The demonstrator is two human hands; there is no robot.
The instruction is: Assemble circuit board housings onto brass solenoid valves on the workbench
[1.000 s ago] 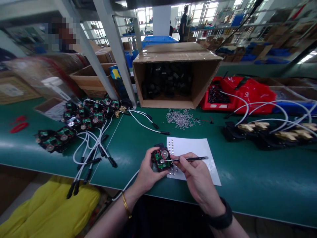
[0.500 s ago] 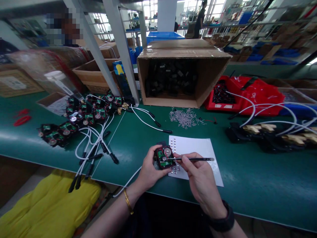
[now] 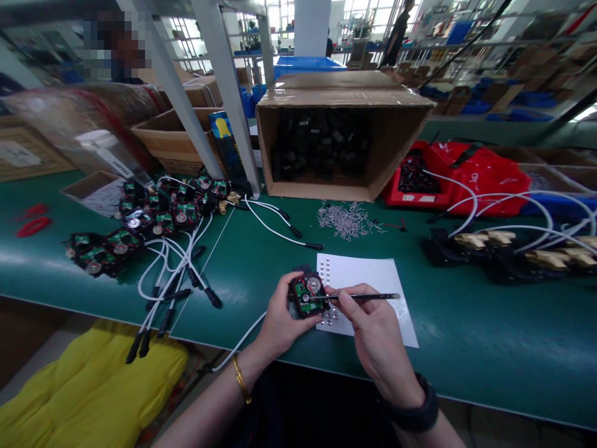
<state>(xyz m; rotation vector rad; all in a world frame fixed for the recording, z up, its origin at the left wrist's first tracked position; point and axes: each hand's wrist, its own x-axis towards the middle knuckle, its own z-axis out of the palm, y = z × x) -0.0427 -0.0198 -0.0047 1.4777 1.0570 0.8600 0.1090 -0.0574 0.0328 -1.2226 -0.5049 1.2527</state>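
Note:
My left hand (image 3: 278, 317) is closed around a black housing with an exposed green circuit board (image 3: 303, 290), red wires and a round silver part. A white cable (image 3: 245, 342) runs down from near that hand. Slim dark tweezers (image 3: 368, 297) are pinched in my right hand (image 3: 373, 323), lying almost level across the board. Their tip meets or nearly meets a small round silver piece (image 3: 306, 298) on the board. Beneath both hands is a white sheet (image 3: 368, 274), with rows of small silver discs (image 3: 325, 264) along its left side. Fingers hide part of the housing.
Similar board units (image 3: 181, 214) with white cables are heaped at the left. Tiny pins (image 3: 342, 221) are scattered ahead, before a cardboard box (image 3: 345, 93) of black parts. A red bin (image 3: 413, 198) and brass-fitted units (image 3: 471, 241) are at the right. A person stands in the background.
The tweezers and both hands keep nearly the same pose over the board. The whole view has shifted slightly, and the standing person in the background leans differently.

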